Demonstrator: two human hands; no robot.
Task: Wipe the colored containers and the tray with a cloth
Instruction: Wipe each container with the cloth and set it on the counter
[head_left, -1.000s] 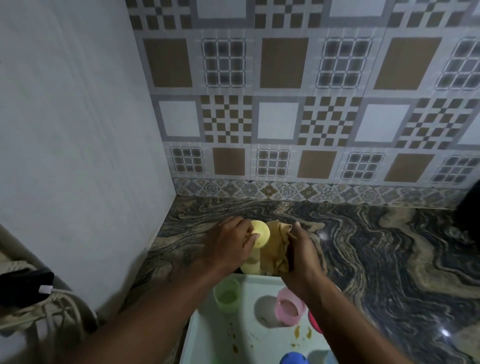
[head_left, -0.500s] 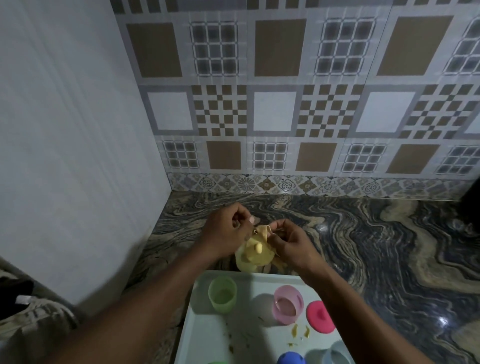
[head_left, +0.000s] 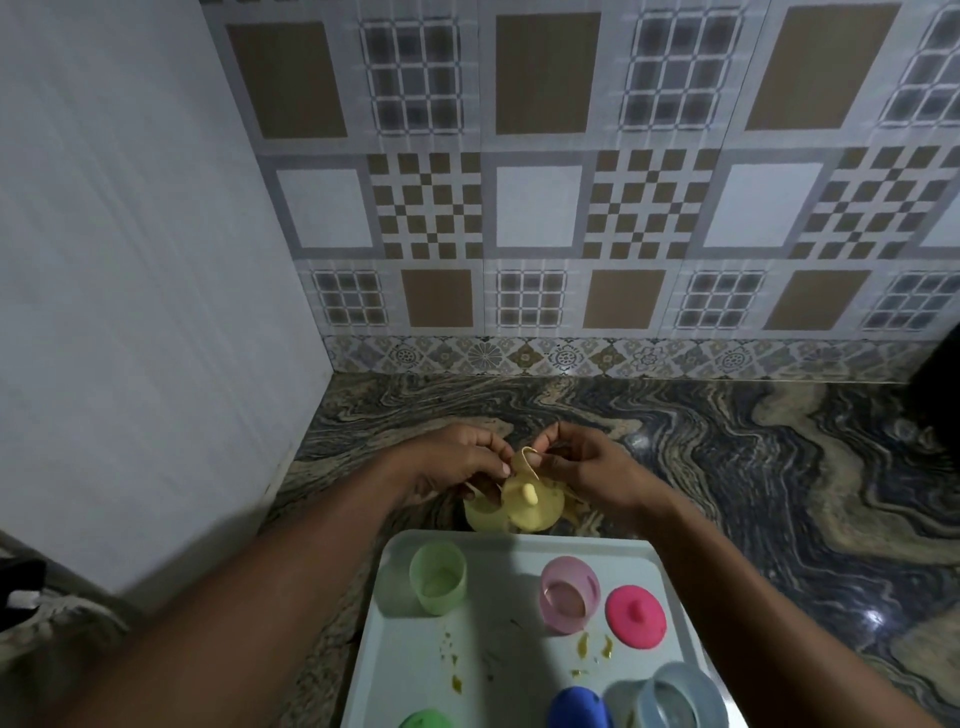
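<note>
Yellow container (head_left: 519, 512) with lid, on counter (head_left: 727, 467) just beyond tray (head_left: 519, 654): left hand (head_left: 457, 460) and right hand (head_left: 582, 462) together, both pinching cloth (head_left: 527, 462) above it; wiping step, next needs cloth regathered.

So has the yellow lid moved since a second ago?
Yes. The yellow lid has come down from between the hands to sit low beside the tray's far edge.

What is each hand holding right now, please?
Left hand: pinching the yellow cloth.
Right hand: pinching the same cloth, above the yellow lid.
</note>
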